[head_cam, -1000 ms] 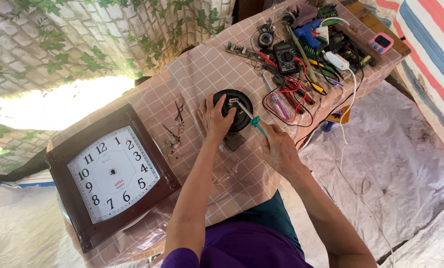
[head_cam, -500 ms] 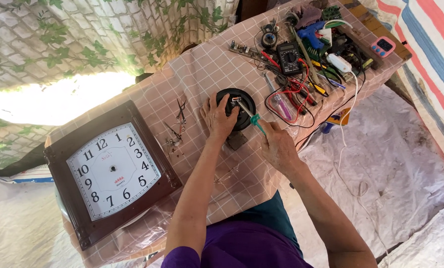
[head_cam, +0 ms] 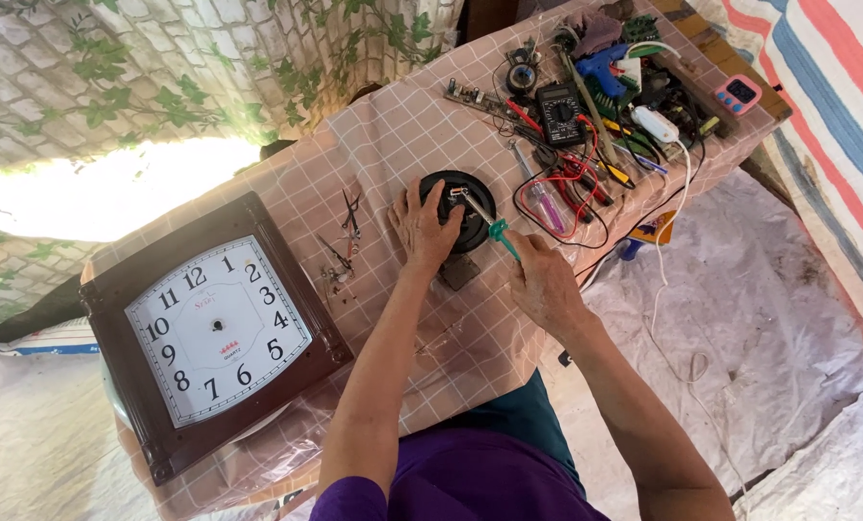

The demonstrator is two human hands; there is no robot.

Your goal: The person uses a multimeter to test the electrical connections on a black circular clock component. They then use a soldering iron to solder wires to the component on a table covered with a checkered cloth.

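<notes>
The black round clock movement [head_cam: 465, 207] lies flat near the middle of the surface [head_cam: 393, 135], which is covered with a pink checked cloth, and this is the part being worked on. Largest on the surface is the square wall clock [head_cam: 214, 333] in its dark brown frame, face up at the left end, well apart from the work. At the far right end lies a heap of tools: a black multimeter [head_cam: 561, 111] with red leads, a blue glue gun [head_cam: 600, 66], a white adapter [head_cam: 655, 123] with its cord trailing off the edge, and a small pink timer [head_cam: 738, 94]. The detached clock hands [head_cam: 346, 236] lie loose between the wall clock and the movement. The left hand [head_cam: 422, 227] rests flat against the movement's near-left rim, fingers spread over it, pinning it to the cloth. The right hand [head_cam: 542, 280] is closed around the green handle of a small screwdriver [head_cam: 489, 227], just right of the movement, with the shaft slanting up-left so the tip sits on the movement's top face. To do this step well, judging from the grip, keep the driver seated squarely in its point of contact, press down with the left palm so the housing cannot spin, and turn with light finger force only.
</notes>
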